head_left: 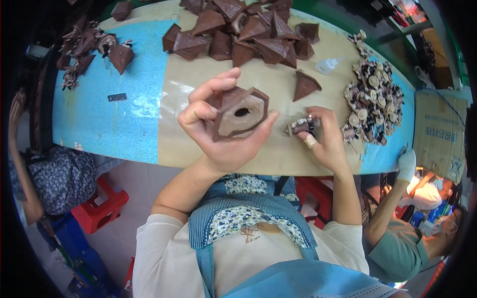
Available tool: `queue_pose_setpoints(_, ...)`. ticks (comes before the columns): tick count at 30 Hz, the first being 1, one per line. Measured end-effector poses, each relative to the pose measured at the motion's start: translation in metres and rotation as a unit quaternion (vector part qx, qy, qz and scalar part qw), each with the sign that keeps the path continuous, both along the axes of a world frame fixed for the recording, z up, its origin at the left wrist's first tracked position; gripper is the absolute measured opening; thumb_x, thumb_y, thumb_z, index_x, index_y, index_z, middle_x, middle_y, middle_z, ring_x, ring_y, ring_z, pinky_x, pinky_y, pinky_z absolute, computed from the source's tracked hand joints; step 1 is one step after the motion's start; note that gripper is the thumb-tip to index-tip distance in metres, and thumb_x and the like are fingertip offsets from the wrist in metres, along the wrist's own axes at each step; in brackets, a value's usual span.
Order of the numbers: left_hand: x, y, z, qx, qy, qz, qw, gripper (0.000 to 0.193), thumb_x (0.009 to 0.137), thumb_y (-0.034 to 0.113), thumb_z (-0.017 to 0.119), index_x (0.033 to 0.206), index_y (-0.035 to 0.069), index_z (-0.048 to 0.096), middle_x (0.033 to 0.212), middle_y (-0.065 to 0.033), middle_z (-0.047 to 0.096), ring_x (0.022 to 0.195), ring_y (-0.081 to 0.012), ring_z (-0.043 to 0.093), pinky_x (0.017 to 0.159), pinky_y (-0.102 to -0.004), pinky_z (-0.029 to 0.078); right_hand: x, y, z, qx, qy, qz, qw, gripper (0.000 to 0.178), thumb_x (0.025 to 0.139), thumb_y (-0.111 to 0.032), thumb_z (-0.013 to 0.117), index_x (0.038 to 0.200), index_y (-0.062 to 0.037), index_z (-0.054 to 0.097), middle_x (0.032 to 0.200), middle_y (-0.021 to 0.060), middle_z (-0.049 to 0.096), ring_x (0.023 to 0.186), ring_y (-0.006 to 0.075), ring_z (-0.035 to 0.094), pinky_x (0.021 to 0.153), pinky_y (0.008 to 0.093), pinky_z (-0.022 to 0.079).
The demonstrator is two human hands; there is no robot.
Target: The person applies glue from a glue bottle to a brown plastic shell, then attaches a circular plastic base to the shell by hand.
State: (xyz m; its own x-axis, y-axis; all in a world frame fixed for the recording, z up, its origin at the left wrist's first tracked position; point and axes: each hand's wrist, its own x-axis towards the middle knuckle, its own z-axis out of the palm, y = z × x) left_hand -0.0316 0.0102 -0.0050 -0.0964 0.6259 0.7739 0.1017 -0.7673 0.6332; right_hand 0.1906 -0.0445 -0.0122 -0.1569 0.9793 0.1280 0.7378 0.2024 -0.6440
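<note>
My left hand [213, 119] is closed around a brown angular roof-shaped piece [241, 113], held above the table. Its tan hollow underside, with a dark oval hole, faces up at me. Lower and to the right, my right hand [323, 136] pinches a small figurine piece [301, 127] in brown, white and black; a bandage wraps one of its fingers. A single brown pointed piece [306, 85] lies on the table just beyond that hand. Past it stands a small translucent squeeze bottle [328, 65].
Many brown pointed pieces [238, 35] are heaped at the far side. Small figurine pieces [373, 102] pile up at the right; mixed parts [82, 49] lie far left near a dark flat strip [117, 97]. A cardboard box [439, 131] and a gloved co-worker's hand [406, 164] are at the right.
</note>
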Motion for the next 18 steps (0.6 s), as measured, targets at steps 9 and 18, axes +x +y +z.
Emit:
queue_pose_setpoints(9,-0.014,-0.022,-0.004,-0.367,-0.098,-0.356,0.854,0.088,0.063,0.004,0.082,0.132,-0.002,0.028,0.119,-0.0143,0.05,0.11,-0.0205,0.051,0.095,-0.0344,0.042,-0.016,-0.015,0.002,-0.299,0.674,-0.073,0.671,0.025,0.092,-0.017,0.057,0.112,-0.0033,0.051,0.095,0.0053,0.059,0.084,0.0136,0.057,0.064,0.0265,0.046)
queue_pose_setpoints(18,0.003,-0.039,-0.016,-0.368,0.035,-0.315,0.874,0.047,0.069,0.006,0.081,0.101,0.001,0.047,0.1,-0.0144,0.061,0.081,-0.0146,0.06,0.072,-0.0288,0.05,-0.041,-0.046,0.002,-0.4,0.789,0.022,0.466,0.029,0.093,-0.024,0.055,0.11,-0.0009,0.05,0.092,0.0061,0.054,0.074,0.0149,0.053,0.062,0.0272,0.043)
